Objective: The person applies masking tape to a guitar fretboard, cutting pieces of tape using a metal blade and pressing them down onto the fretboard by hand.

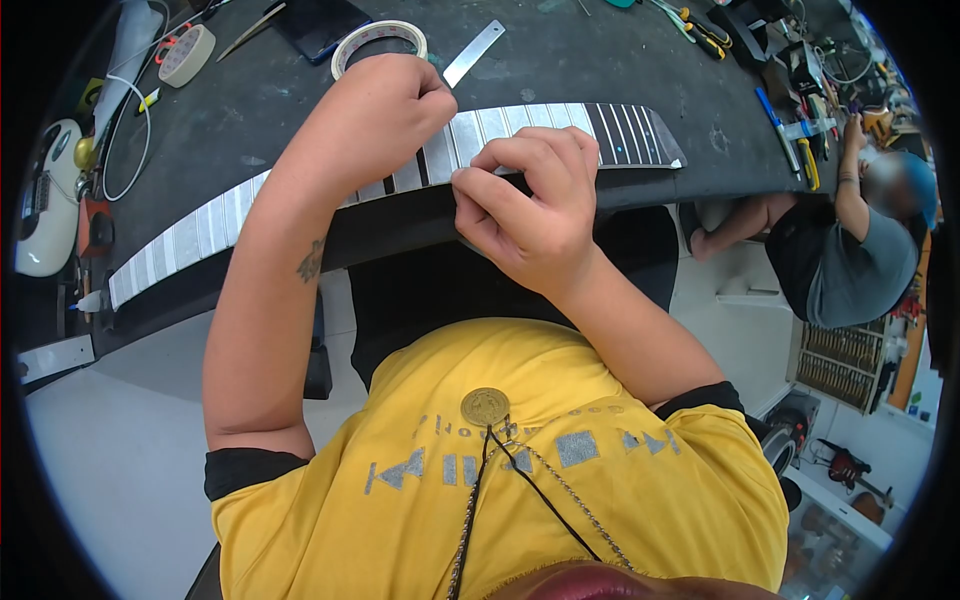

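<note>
A long guitar fretboard (pixel 635 135) lies along the near edge of the bench. Silvery strips (pixel 205 228) cover most of the spaces between its frets; dark wood shows at the right end and in a gap near the middle. My left hand (pixel 395 110) is closed above the middle of the board, knuckles up, hiding whatever its fingers hold. Just to the right, my right hand (pixel 540 200) is curled at the board's near edge. Its thumb and index finger come together beside a silvery strip; anything between them is too small to make out.
On the dark bench (pixel 570 65) lie a roll of masking tape (pixel 380 42), a metal ruler (pixel 474 54), another tape roll (pixel 187 56) and pliers (pixel 705 35). A white device (pixel 48 200) stands at far left. Another person (pixel 860 240) sits at the right.
</note>
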The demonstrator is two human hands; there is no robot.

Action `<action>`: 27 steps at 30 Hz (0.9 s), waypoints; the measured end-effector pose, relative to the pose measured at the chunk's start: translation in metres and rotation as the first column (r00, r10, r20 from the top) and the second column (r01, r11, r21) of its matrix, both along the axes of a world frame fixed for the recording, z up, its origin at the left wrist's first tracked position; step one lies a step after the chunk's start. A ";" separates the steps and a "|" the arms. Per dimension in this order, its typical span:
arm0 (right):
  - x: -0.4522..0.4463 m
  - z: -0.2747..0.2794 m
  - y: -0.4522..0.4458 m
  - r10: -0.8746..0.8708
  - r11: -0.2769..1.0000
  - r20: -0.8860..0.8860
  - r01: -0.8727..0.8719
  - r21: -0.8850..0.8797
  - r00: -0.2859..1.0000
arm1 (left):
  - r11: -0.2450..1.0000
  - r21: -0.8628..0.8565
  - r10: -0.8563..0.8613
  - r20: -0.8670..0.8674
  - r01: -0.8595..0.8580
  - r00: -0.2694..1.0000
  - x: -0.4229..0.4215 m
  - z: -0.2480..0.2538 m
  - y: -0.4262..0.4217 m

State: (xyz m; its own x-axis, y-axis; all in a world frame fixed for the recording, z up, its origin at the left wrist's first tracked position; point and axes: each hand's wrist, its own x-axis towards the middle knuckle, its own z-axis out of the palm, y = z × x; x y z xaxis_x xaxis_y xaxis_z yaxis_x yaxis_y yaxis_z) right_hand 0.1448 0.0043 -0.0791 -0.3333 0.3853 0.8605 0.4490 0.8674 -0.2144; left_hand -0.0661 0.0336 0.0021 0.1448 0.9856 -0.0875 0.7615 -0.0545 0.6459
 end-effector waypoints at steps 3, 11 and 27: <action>0.000 0.000 0.000 0.000 1.000 0.004 0.000 0.004 1.000 | 1.000 -0.001 0.001 -0.001 -0.001 1.000 0.000 0.000 0.000; 0.003 0.007 -0.002 0.011 1.000 0.038 -0.011 0.002 0.999 | 1.000 0.003 -0.004 0.005 0.004 1.000 -0.002 -0.002 0.002; 0.003 0.007 -0.006 0.022 0.997 0.013 -0.021 -0.070 1.000 | 0.999 -0.025 -0.021 0.018 0.022 1.000 -0.005 -0.004 0.007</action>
State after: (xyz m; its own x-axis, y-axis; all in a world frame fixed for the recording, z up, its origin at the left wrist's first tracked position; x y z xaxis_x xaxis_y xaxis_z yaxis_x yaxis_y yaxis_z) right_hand 0.1482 -0.0021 -0.0716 -0.3537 0.4371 0.8269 0.4339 0.8599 -0.2689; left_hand -0.0709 0.0407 -0.0015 0.1676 0.9798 -0.1091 0.7484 -0.0545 0.6610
